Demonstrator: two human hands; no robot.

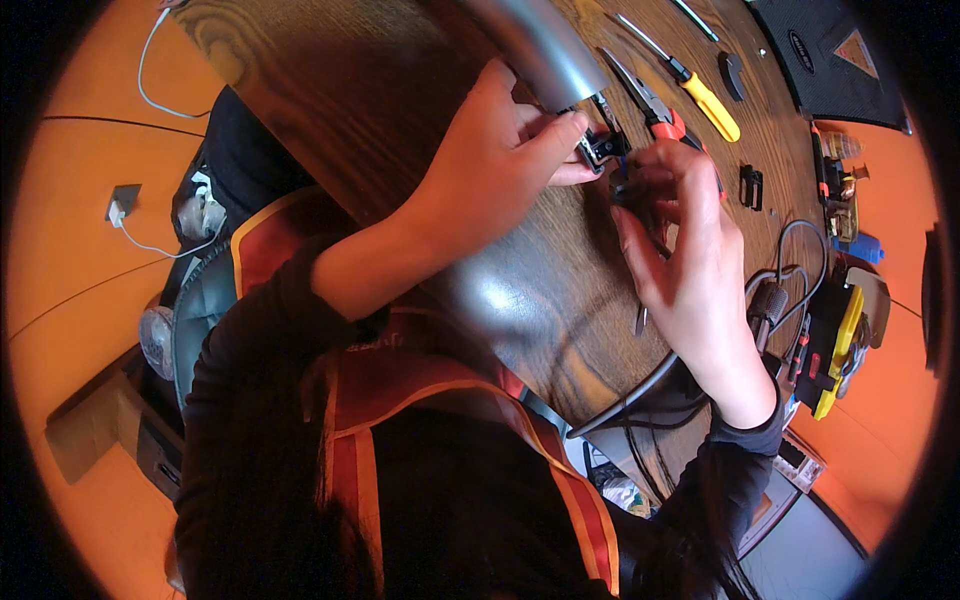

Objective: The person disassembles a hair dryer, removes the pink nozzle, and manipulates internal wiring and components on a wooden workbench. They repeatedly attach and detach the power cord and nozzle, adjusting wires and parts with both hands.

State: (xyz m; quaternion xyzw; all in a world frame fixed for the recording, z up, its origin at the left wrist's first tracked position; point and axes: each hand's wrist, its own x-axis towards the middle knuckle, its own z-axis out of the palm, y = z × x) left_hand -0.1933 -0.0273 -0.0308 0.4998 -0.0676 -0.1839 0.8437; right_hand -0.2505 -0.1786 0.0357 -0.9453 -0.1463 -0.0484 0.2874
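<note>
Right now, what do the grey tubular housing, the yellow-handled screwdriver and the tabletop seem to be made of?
Grey tubular housing: metal or metallic-painted plastic, with a satin sheen.
Yellow-handled screwdriver: probably plastic grip, evenly coloured; slim silvery shaft, likely steel.
Tabletop: wood or printed laminate; brown grain shows, and glare suggests a glossy coating.

White glare pools on the wooden tabletop (495, 300), soft shadows nearby — fisheye distortion bends lines toward the blackened edges.
</note>
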